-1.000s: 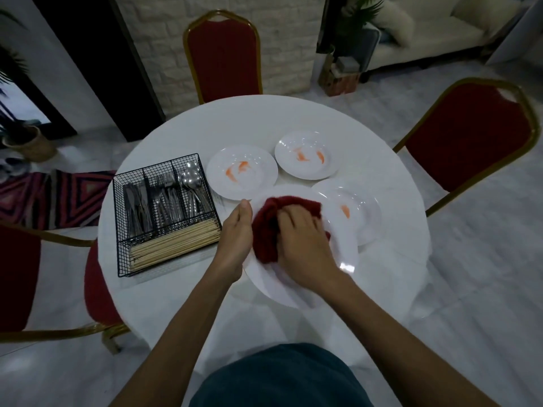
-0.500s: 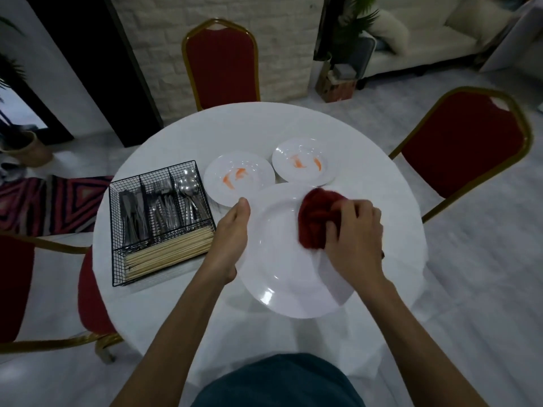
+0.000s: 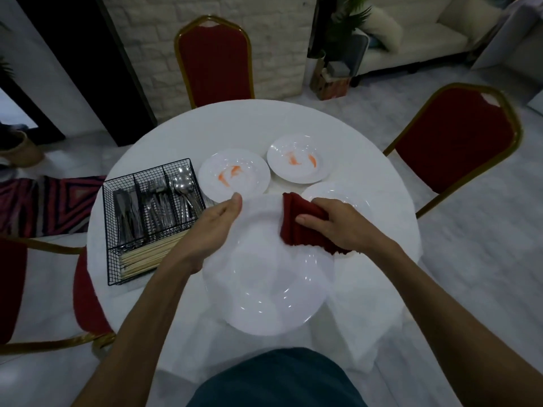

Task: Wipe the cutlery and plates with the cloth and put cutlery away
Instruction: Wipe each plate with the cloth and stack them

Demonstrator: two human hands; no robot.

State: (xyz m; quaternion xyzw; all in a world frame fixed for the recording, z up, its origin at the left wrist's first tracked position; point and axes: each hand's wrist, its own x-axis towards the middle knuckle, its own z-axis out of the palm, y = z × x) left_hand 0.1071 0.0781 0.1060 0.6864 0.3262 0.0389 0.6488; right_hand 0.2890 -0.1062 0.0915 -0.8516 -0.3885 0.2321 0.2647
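Note:
A large white plate [image 3: 264,292] is held tilted over the near part of the round white table [image 3: 293,121]. My left hand [image 3: 205,230] grips its left rim. My right hand [image 3: 338,224] presses a folded dark red cloth [image 3: 296,221] on the plate's upper right part. Two small white plates with orange smears [image 3: 235,176] [image 3: 298,158] lie behind it. A third small plate [image 3: 361,201] peeks out behind my right hand. A black wire caddy [image 3: 147,218] at the left holds knives, forks, spoons and chopsticks.
Red chairs with gold frames stand at the far side [image 3: 214,60], at the right [image 3: 458,142] and at the near left [image 3: 44,289]. A patterned rug [image 3: 44,204] lies on the floor to the left. A sofa [image 3: 411,33] is at the back right.
The cloth swept from the plate's left side to its right, then back a little toward the upper middle. The big plate came nearer to me. My left hand stayed on the rim.

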